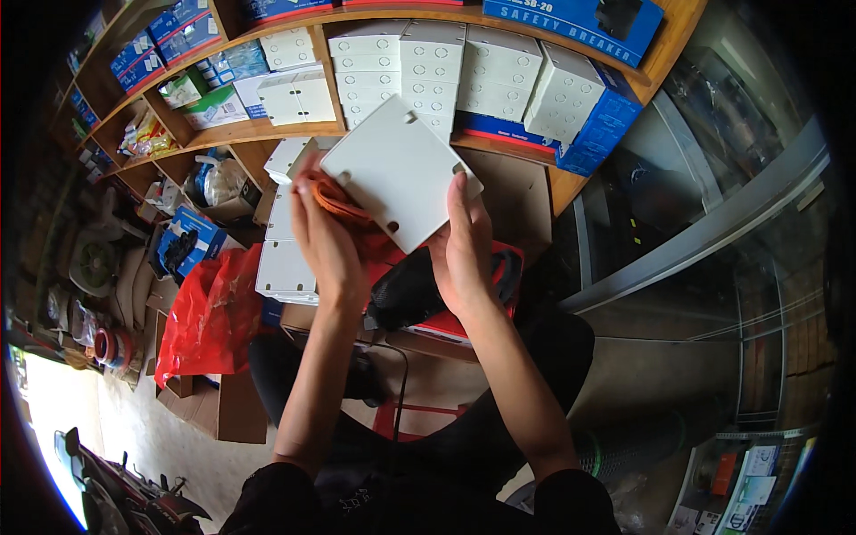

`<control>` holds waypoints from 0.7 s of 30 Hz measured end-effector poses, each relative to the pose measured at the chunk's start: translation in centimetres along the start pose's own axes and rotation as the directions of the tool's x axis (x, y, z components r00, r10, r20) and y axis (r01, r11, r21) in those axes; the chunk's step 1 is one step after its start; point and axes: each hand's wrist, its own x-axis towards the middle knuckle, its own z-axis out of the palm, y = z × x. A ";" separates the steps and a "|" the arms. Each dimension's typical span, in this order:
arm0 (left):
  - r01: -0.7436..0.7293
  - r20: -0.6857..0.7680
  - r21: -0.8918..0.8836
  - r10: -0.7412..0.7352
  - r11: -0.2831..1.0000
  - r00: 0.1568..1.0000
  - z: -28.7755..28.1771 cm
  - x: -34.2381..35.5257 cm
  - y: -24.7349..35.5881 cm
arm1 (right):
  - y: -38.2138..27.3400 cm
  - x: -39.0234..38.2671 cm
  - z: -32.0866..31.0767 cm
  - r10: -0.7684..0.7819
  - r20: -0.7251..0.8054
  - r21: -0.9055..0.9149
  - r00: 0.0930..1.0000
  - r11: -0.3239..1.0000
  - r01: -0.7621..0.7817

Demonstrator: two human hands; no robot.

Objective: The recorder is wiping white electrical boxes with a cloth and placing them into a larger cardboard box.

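A flat, square white junction box (392, 174) with notched corners is held up, tilted, before the shelves. My right hand (462, 254) grips its lower right edge, the thumb lying over the face near a corner. At the box's left edge is my left hand (328, 232), slightly blurred and closed around a bunched orange cloth (334, 198). The cloth lies against the box's side. Whether the left fingers also grip the box is hidden. Below the hands a black bag-like thing (406, 290) lies on a red package (508, 299).
Wooden shelves (254, 134) hold stacked white boxes (366, 67) and blue cartons (602, 125). More white boxes (287, 250) are piled left of my arms. A red plastic bag (214, 312) sits over a cardboard box (227, 410). A metal-framed glass cabinet (704, 245) stands on the right.
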 end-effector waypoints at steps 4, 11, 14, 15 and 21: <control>-0.020 0.250 0.049 0.007 0.999 0.968 1.3 1.3 3.3 | -1.1 0.1 -0.4 -0.030 0.030 0.116 0.999 0.993 0.026; -0.036 0.584 0.091 -0.024 0.995 0.811 2.7 6.4 5.9 | -1.1 0.2 -0.1 -0.092 -0.086 -0.020 0.992 0.996 0.091; -0.236 0.693 0.340 -0.073 0.910 0.717 3.2 5.1 4.9 | -0.9 -0.5 0.2 -0.152 -0.129 0.005 0.980 0.988 0.153; -0.211 0.659 0.339 -0.071 0.917 0.749 3.3 4.0 4.4 | -1.4 0.1 -0.2 -0.166 -0.151 0.073 0.975 0.981 0.179; -0.190 0.613 0.429 -0.130 0.883 0.779 3.0 0.2 5.5 | -2.5 0.7 -2.2 -0.082 -0.064 0.087 0.995 0.992 0.088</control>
